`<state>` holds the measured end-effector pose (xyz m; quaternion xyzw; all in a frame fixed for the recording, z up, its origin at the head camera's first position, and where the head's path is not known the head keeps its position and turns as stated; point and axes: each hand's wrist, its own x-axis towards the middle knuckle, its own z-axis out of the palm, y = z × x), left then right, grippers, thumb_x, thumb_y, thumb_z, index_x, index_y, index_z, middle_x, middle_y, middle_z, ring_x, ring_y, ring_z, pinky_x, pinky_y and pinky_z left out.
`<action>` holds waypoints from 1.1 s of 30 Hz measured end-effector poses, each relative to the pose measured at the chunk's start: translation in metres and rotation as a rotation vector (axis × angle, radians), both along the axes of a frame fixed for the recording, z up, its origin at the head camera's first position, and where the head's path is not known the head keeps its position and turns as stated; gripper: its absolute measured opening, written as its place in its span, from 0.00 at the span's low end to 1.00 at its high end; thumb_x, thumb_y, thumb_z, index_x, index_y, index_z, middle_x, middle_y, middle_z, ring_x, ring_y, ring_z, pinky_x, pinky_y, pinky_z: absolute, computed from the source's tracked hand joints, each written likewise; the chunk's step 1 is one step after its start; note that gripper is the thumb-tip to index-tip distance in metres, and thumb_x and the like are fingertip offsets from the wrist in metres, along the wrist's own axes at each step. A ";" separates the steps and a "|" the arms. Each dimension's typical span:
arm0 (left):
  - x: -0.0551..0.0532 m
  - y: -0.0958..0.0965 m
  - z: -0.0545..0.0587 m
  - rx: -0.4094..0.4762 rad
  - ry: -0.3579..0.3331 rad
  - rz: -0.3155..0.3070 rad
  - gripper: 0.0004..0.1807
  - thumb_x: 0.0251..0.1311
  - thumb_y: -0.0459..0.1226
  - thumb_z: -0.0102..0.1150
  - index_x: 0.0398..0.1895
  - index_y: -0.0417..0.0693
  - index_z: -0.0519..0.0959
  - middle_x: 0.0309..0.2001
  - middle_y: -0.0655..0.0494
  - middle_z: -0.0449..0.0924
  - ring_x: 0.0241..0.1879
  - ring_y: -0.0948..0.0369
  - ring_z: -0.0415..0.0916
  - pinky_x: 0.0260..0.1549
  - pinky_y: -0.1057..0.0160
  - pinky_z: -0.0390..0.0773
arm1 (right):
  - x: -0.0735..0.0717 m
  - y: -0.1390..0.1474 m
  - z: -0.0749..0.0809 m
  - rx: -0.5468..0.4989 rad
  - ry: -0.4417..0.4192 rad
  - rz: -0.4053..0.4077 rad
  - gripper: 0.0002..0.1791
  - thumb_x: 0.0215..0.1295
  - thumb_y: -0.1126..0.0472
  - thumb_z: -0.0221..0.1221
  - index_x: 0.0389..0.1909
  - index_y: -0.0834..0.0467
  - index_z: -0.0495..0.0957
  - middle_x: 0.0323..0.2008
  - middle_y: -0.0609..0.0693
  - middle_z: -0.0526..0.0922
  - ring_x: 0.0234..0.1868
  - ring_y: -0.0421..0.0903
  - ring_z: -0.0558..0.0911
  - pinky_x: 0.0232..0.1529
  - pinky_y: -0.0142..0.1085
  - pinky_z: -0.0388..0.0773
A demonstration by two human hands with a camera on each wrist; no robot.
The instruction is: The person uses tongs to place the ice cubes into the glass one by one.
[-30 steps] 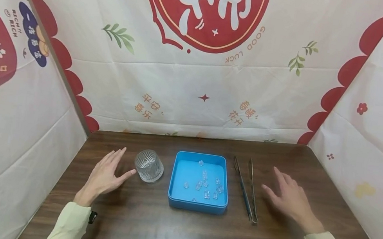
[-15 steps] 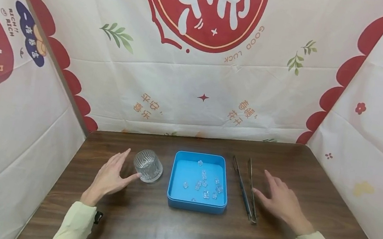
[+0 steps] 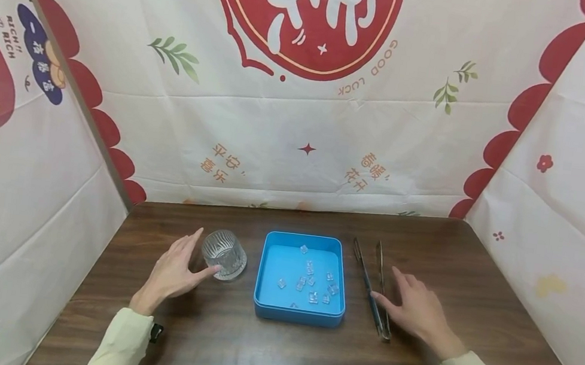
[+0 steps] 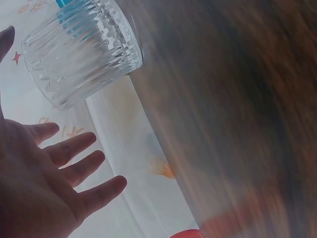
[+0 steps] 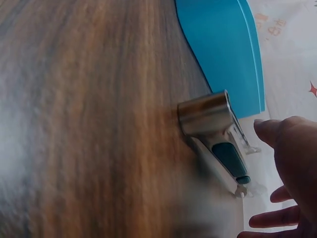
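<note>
Blue plastic-looking box [image 3: 283, 260] in the middle of the table [image 3: 251, 352], with clear cubes [image 3: 313, 297] scattered inside, mostly to the right. Left of it the glass [image 3: 224, 255] stands upright, and just beside that the left hand [image 3: 171, 272] is spread wide, gripping nothing; from above the thumb overlaps the glass, but the wrist view shows a gap. Right of the box lie the tongs [image 5: 224, 148], arms parted, joined end toward the person. The right hand [image 3: 419, 308] is wide too, gripping nothing, its thumb across the tongs; I can't tell whether it touches them.
</note>
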<state>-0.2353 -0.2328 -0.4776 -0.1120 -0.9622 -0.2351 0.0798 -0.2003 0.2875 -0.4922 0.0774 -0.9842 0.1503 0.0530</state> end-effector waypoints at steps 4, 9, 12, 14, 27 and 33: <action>-0.001 0.002 -0.002 0.005 -0.017 0.008 0.58 0.52 0.69 0.60 0.78 0.49 0.52 0.73 0.40 0.60 0.72 0.41 0.56 0.64 0.34 0.60 | 0.001 -0.005 -0.001 0.014 0.000 0.003 0.52 0.62 0.27 0.53 0.70 0.66 0.62 0.60 0.72 0.73 0.57 0.70 0.74 0.53 0.67 0.70; -0.002 0.004 -0.003 0.019 -0.047 0.013 0.59 0.51 0.70 0.59 0.78 0.49 0.50 0.73 0.39 0.59 0.72 0.41 0.55 0.63 0.33 0.61 | 0.002 -0.009 -0.006 0.038 -0.012 0.003 0.54 0.60 0.24 0.51 0.70 0.66 0.62 0.60 0.71 0.73 0.58 0.69 0.73 0.55 0.67 0.67; -0.003 0.006 -0.003 0.023 -0.062 0.016 0.60 0.51 0.70 0.59 0.79 0.48 0.48 0.73 0.39 0.58 0.72 0.41 0.56 0.63 0.33 0.61 | 0.002 -0.009 -0.008 0.046 -0.011 0.004 0.55 0.60 0.23 0.51 0.70 0.66 0.63 0.60 0.70 0.73 0.59 0.69 0.73 0.56 0.68 0.65; -0.003 0.007 -0.003 0.030 -0.070 0.017 0.60 0.51 0.70 0.59 0.79 0.48 0.48 0.74 0.39 0.58 0.72 0.41 0.56 0.63 0.33 0.61 | 0.003 -0.010 -0.009 0.049 -0.008 0.005 0.55 0.59 0.23 0.51 0.70 0.66 0.63 0.60 0.70 0.74 0.59 0.69 0.72 0.57 0.69 0.64; -0.007 0.014 -0.008 0.034 -0.111 0.044 0.63 0.49 0.73 0.57 0.78 0.45 0.49 0.74 0.40 0.57 0.71 0.41 0.58 0.62 0.33 0.63 | 0.004 -0.010 -0.013 0.061 0.001 0.000 0.49 0.61 0.30 0.58 0.68 0.65 0.65 0.59 0.68 0.74 0.58 0.67 0.73 0.51 0.68 0.65; -0.009 0.018 -0.010 0.057 -0.130 0.063 0.63 0.48 0.74 0.58 0.78 0.45 0.50 0.74 0.40 0.59 0.71 0.42 0.60 0.61 0.33 0.63 | 0.004 -0.010 -0.013 0.061 -0.009 -0.007 0.47 0.61 0.33 0.60 0.68 0.65 0.66 0.59 0.67 0.74 0.58 0.66 0.73 0.50 0.67 0.65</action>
